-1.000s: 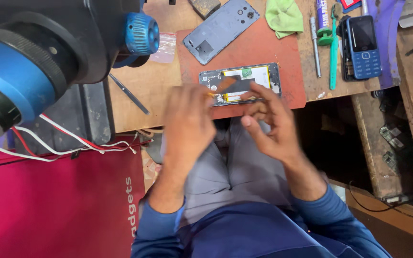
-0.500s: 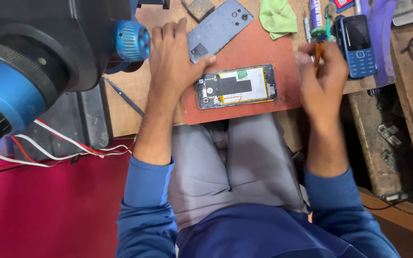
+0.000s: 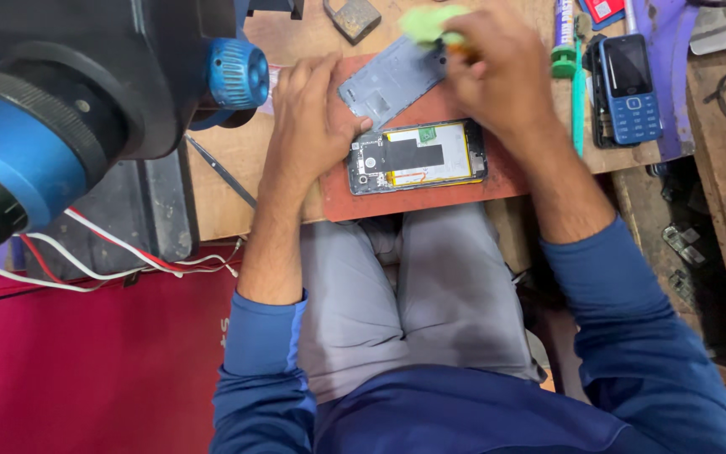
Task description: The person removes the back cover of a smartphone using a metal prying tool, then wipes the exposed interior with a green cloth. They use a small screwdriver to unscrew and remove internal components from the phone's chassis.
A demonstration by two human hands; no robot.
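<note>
The person wears a long-sleeved blue top, its cuffs ending above the wrists so that both forearms are bare. The sleeves show soft folds near the elbows, and the same blue cloth covers the torso at the lower edge of the view. Light grey trousers cover the thighs. The left hand [image 3: 308, 113] and the right hand [image 3: 497, 80] are bare, without gloves, rings or a watch.

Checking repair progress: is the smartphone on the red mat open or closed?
Open. The smartphone lies with its battery and circuit board exposed; its grey back cover lies apart, beside the left hand.
</note>
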